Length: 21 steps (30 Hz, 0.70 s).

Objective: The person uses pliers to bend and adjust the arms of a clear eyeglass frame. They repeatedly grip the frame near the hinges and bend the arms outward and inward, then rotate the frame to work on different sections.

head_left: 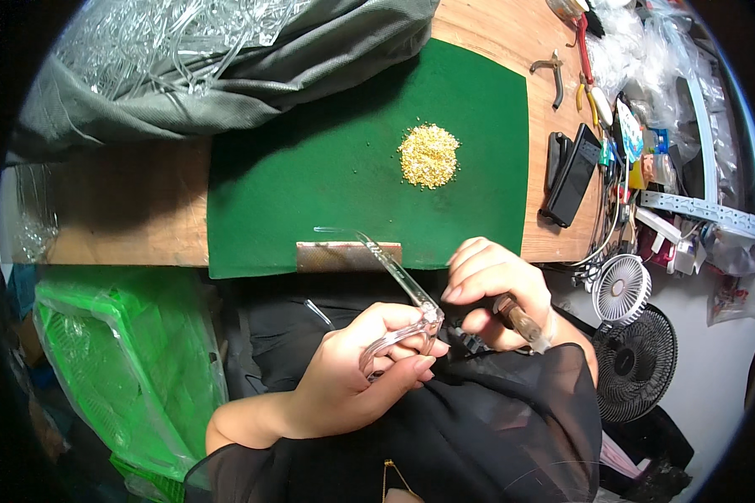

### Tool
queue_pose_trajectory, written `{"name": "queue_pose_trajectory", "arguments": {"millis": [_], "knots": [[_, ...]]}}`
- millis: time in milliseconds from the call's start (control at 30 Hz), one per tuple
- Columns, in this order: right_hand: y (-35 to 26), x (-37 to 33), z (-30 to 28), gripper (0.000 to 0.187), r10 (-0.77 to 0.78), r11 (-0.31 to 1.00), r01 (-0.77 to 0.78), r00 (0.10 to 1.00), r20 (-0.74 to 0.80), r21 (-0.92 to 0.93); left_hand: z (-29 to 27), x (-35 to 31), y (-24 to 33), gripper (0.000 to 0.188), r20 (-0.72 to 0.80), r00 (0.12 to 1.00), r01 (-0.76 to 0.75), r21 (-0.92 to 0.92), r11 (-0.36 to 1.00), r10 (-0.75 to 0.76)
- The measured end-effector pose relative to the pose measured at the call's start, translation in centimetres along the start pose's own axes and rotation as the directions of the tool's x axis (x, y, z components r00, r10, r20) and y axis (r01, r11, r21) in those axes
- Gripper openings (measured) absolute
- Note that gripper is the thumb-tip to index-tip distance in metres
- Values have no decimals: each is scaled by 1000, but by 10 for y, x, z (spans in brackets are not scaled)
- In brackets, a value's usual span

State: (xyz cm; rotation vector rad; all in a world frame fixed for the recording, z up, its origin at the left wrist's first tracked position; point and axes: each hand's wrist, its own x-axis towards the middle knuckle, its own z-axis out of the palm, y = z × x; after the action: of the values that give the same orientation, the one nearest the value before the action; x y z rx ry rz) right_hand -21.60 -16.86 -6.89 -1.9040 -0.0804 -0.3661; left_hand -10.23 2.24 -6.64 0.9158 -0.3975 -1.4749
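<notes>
At lower centre I have the left hand pinching a clear frame, seemingly midway, the right hand curled round a brown tool, and cannot tell whether the upper-left clear pieces are done.

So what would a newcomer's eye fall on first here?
Probably the heap of gold bits on the green mat, right of its middle. Below it, the left hand grips a clear spectacle frame and the right hand a brown handle. At upper left, a tangle of clear pieces lies in grey cloth.
</notes>
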Motion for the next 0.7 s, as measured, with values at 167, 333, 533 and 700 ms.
{"name": "queue_pose_trajectory", "arguments": {"millis": [167, 333, 533, 700], "knots": [[-15, -7, -14, 24, 268, 910, -188, 947, 177, -370, -1, -1, 7, 30, -57, 997, 59, 104, 993, -53], [-17, -6, -8, 26, 342, 899, -228, 898, 275, -375, -1, -2, 2, 30, -47, 999, -5, 134, 991, 11], [-18, -1, -10, 31, 362, 883, -209, 873, 328, -420, 1, -4, 3, 30, -87, 996, -2, 145, 989, 15], [-21, 0, -12, 34, 381, 863, -202, 861, 337, -462, -1, -4, 2, 30, -83, 997, 23, 180, 983, -9]]}}
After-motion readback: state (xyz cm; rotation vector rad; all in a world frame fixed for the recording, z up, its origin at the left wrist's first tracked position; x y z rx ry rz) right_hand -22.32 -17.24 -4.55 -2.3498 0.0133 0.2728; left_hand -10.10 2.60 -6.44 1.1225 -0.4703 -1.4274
